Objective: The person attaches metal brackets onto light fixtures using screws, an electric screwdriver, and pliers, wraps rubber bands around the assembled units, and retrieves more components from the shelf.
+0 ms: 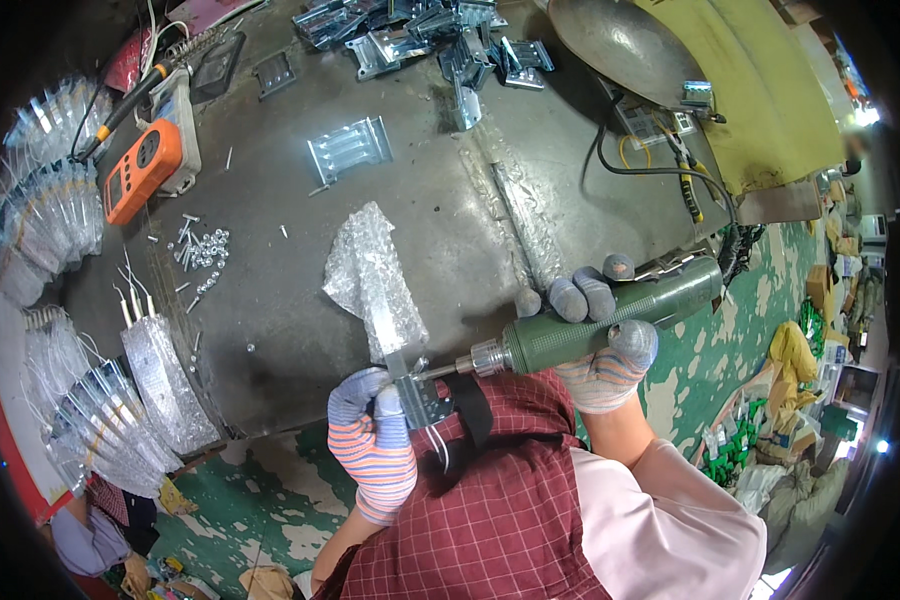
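Note:
My left hand (378,455), in a striped glove with grey-blue fingertips, is closed on a metal bracket (427,402) near the table's front edge. A flat part in bubble wrap (365,265) stretches from the bracket away from me over the table. Two thin white wires (438,445) hang off the bracket's near side. My right hand (605,378), gloved alike, wraps round a green electric screwdriver (610,310) held almost level. Its bit points left and meets the bracket, or comes very close; the exact contact is too small to tell.
Loose screws and nuts (202,250) lie left, near an orange meter (142,170) and bundles of wrapped parts (100,420). One bracket (350,147) lies mid-table; more are heaped (420,35) behind. A metal bowl (625,45) and pliers (686,180) are at the back right.

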`<state>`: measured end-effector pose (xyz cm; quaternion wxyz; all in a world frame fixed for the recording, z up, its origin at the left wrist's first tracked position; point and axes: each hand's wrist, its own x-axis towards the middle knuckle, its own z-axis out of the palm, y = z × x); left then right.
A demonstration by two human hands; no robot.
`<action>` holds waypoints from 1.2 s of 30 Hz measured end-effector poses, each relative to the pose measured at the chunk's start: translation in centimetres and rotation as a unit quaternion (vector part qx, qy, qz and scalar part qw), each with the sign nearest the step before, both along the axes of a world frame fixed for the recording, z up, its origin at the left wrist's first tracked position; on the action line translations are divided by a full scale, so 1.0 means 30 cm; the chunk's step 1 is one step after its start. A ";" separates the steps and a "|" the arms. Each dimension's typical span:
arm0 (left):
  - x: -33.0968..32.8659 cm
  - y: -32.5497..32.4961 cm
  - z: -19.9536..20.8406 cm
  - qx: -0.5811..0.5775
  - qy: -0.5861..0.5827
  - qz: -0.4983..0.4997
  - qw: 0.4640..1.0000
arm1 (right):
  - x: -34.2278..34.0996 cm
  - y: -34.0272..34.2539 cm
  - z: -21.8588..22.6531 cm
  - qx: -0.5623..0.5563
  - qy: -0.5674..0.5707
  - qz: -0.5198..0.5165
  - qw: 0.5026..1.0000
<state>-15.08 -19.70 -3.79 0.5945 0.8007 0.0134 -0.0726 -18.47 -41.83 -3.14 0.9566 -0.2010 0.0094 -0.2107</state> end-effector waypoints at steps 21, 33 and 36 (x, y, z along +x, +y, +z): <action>0.163 0.052 0.124 -0.514 0.452 -0.055 0.727 | 0.267 -0.330 0.067 -0.868 0.385 -0.141 0.279; 0.093 -0.046 0.145 -0.306 0.146 -0.187 0.922 | 0.209 0.080 0.110 -0.755 -0.003 -0.048 0.654; 0.090 -0.026 0.097 -0.361 0.146 -0.151 0.909 | 0.142 0.138 0.080 -0.734 -0.048 -0.046 0.676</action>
